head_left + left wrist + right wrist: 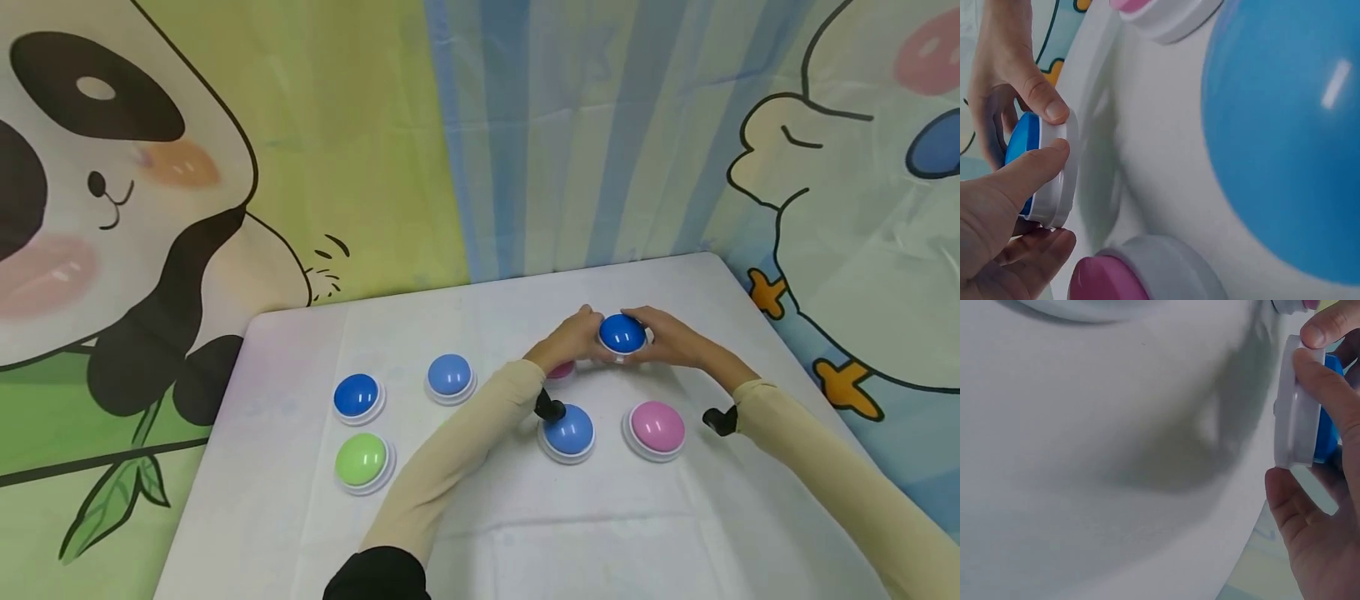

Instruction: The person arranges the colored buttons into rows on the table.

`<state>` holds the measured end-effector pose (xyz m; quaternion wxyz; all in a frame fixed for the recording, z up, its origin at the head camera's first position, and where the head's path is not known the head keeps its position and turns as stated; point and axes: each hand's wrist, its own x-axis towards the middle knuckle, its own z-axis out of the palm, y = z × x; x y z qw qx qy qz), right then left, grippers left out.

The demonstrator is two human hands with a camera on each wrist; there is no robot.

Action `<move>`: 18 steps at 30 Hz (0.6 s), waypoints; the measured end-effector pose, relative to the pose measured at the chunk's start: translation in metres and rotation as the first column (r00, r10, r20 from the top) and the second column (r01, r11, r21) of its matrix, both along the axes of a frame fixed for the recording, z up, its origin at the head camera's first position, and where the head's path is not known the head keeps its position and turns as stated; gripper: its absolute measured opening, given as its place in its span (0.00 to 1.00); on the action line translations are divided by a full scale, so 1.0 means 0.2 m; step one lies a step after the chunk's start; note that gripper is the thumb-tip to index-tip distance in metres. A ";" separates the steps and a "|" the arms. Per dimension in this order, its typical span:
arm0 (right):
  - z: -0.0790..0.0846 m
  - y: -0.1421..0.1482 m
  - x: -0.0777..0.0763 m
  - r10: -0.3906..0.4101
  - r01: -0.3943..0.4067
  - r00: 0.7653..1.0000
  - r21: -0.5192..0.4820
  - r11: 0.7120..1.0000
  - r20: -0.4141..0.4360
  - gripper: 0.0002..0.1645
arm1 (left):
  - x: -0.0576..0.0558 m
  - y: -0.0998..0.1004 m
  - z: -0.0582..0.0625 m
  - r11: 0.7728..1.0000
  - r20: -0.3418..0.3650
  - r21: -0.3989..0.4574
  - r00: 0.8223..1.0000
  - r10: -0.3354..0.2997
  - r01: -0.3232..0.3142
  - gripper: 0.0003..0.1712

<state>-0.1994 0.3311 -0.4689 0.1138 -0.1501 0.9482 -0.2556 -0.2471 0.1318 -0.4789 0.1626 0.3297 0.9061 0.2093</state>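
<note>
Both hands hold up a dark blue dome button (622, 332) with a white base, toward the far right of the table. My left hand (576, 339) grips its left side, the thumb on the white rim (1054, 181). From the other side my right hand (670, 339) grips it too, its thumb also against the rim (1297, 419). In the wrist views the button is raised off the table. Beneath the left hand a pink button (561, 370) is partly hidden. Closer in stand a lighter blue button (568, 430), under the left wrist, and another pink button (657, 427).
On the left of the white table (285, 533) sit a dark blue button (356, 395), a lighter blue button (449, 375) and a green button (361, 459). A cartoon-printed curtain (360, 150) hangs behind the table's back edge. The left forearm hides part of the tabletop.
</note>
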 end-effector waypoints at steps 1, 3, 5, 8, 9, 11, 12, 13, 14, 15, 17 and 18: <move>0.00 0.01 0.02 -0.003 0.003 1.000 -0.003 1.000 -0.012 0.54 | 0.01 0.00 0.01 1.000 0.012 0.013 1.000 0.000 0.000 0.41; -0.01 0.02 0.04 0.002 -0.002 0.999 -0.014 1.000 -0.032 0.54 | 0.04 -0.01 0.02 0.999 0.019 0.033 1.000 -0.009 0.008 0.41; -0.01 0.03 0.07 0.011 -0.012 0.999 -0.018 1.000 -0.047 0.54 | 0.07 -0.01 0.02 0.999 0.014 0.047 1.000 -0.020 0.019 0.41; 0.00 0.04 0.10 0.013 -0.014 0.999 -0.020 1.000 -0.048 0.54 | 0.09 0.00 0.03 0.998 -0.015 0.048 0.999 -0.043 0.044 0.41; 0.00 0.05 0.10 0.009 -0.010 0.999 -0.021 1.000 -0.044 0.54 | 0.10 0.00 0.03 0.998 -0.025 0.043 0.999 -0.047 0.048 0.41; 0.00 0.06 0.11 0.002 -0.003 0.999 -0.021 1.000 -0.036 0.54 | 0.11 0.02 0.03 0.998 -0.043 0.031 0.998 -0.053 0.054 0.41; 0.00 0.06 0.12 0.000 -0.001 0.999 -0.023 1.000 -0.033 0.54 | 0.11 0.02 0.03 0.998 -0.055 0.021 0.997 -0.056 0.057 0.41; 0.00 0.06 0.12 -0.001 0.001 1.000 -0.022 1.000 -0.031 0.54 | 0.11 0.03 0.03 0.998 -0.062 0.015 0.997 -0.056 0.057 0.41; 0.00 0.07 0.12 -0.001 0.000 1.000 -0.024 1.000 -0.029 0.54 | 0.11 0.04 0.03 0.999 -0.065 0.007 0.996 -0.054 0.054 0.41; 0.00 0.07 0.12 -0.001 0.001 1.000 -0.022 1.000 -0.028 0.54 | 0.11 0.05 0.02 0.999 -0.069 -0.004 0.996 -0.052 0.052 0.41; -0.01 0.08 0.12 -0.003 0.002 1.000 -0.020 1.000 -0.021 0.54 | 0.12 0.07 0.02 0.998 -0.083 -0.029 0.995 -0.051 0.049 0.41; -0.02 0.08 0.12 -0.004 0.003 1.000 -0.020 1.000 -0.015 0.55 | 0.12 0.07 0.01 0.998 -0.091 -0.042 0.994 -0.052 0.048 0.40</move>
